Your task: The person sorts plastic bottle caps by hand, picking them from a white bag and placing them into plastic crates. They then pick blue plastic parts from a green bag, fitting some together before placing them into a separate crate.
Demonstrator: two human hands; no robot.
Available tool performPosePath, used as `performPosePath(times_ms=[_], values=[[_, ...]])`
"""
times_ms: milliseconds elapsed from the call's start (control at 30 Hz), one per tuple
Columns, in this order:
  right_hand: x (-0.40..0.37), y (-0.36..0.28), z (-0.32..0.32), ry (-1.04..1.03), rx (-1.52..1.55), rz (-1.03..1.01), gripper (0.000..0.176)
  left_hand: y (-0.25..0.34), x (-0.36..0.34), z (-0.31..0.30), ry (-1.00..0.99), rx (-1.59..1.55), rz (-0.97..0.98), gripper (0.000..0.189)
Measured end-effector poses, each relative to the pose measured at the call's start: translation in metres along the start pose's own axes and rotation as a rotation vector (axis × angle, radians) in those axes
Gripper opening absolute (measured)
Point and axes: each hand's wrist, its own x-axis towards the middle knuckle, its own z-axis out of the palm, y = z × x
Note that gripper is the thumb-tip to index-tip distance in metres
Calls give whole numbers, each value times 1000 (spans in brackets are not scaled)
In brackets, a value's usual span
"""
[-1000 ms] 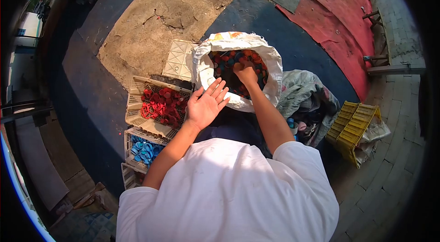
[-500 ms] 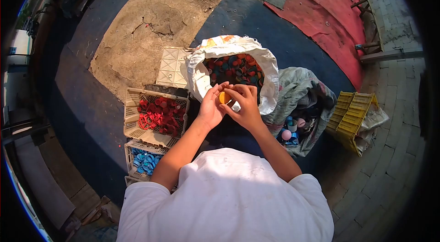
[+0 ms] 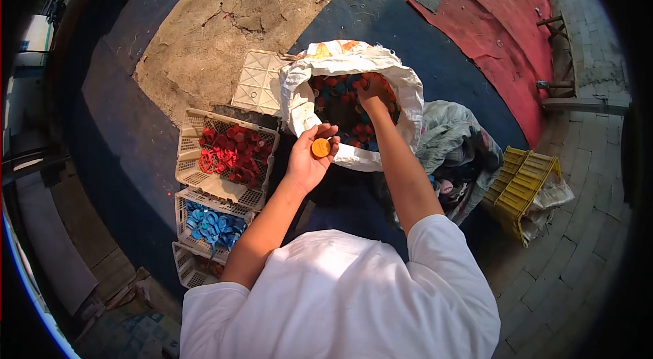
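An orange bottle cap [image 3: 320, 148] rests in my left hand [image 3: 309, 157], palm up, by the near edge of a white woven sack [image 3: 354, 66] full of mixed coloured caps [image 3: 343, 111]. My right hand [image 3: 373, 90] reaches down into the sack among those caps; its fingers are buried, so I cannot tell what they grip. To the left stands a beige crate of red caps [image 3: 231, 151], and below it a crate of blue caps [image 3: 211, 225].
An upturned beige crate [image 3: 257, 80] lies behind the red one. A grey sack [image 3: 456, 148] with assorted items sits to the right, a yellow crate [image 3: 524, 189] beyond it. Ground is dirt, dark mats, red carpet [image 3: 510, 19] and brick paving.
Earlier my left palm was empty. Then both hands met at an orange cap. Now the cap stays in my left hand and my right hand has gone back into the sack.
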Motion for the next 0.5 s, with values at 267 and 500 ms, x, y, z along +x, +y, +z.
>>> performPosePath(times_ms=[267,500], values=[[30,8,33,-71,-20,-9,46,-7,-5,-3,-23,-12,34,29],[35,14,39,-93,32,46,48,-9,-8,-5,-37,-36,52,31]])
